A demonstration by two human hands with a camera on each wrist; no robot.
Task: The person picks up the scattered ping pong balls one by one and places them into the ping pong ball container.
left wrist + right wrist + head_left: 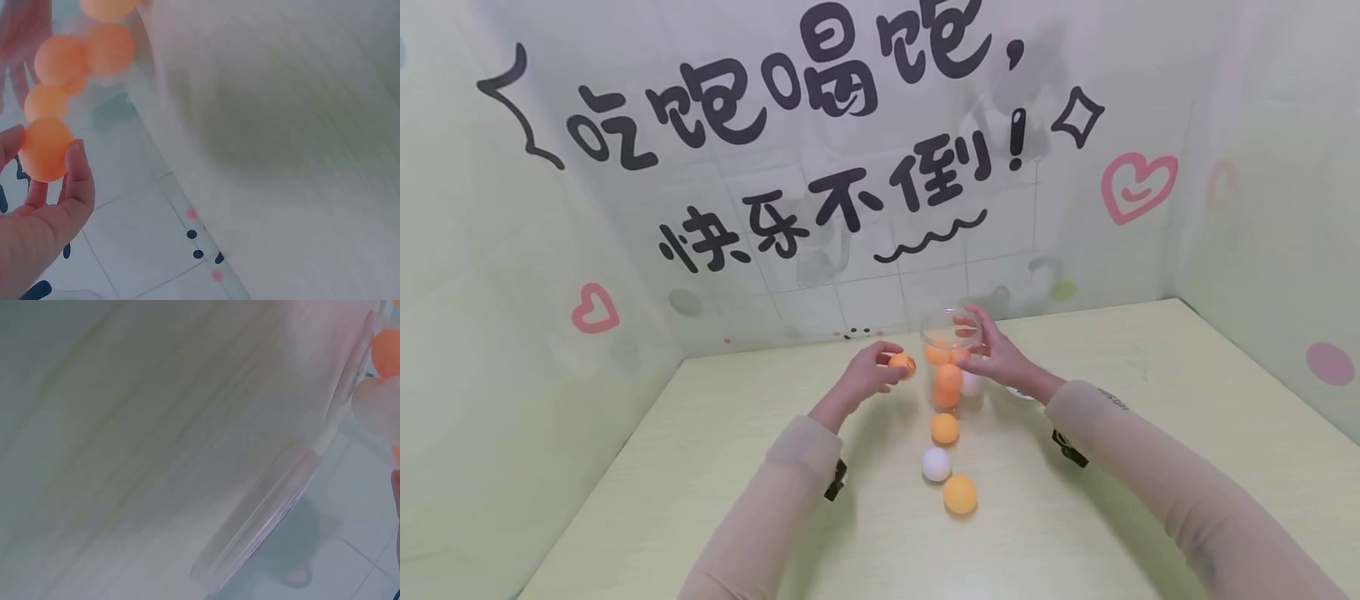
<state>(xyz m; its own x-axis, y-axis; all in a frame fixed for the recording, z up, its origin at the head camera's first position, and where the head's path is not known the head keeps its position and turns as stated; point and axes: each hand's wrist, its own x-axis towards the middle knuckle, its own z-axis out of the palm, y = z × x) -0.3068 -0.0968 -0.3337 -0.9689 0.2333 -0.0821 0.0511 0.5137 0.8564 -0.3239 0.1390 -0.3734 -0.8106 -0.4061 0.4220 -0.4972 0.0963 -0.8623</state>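
In the head view my left hand [868, 373] pinches an orange ping-pong ball [902, 366] just left of a clear jar [950, 323]. The left wrist view shows this orange ball [47, 150] between thumb and fingertips. My right hand [996, 354] grips the jar from its right side, near the rim. Several orange balls [949, 379] and a white ball [972, 382] show inside the jar. On the table in front of it lie an orange ball [944, 428], a white ball [936, 464] and a yellow-orange ball [960, 496].
A round lid [1021, 392] lies flat on the pale wooden table [1120, 375], partly hidden by the right forearm. The right wrist view shows the lid [256, 515] close beside the jar. Behind the table hangs a printed backdrop [850, 275], with side panels left and right.
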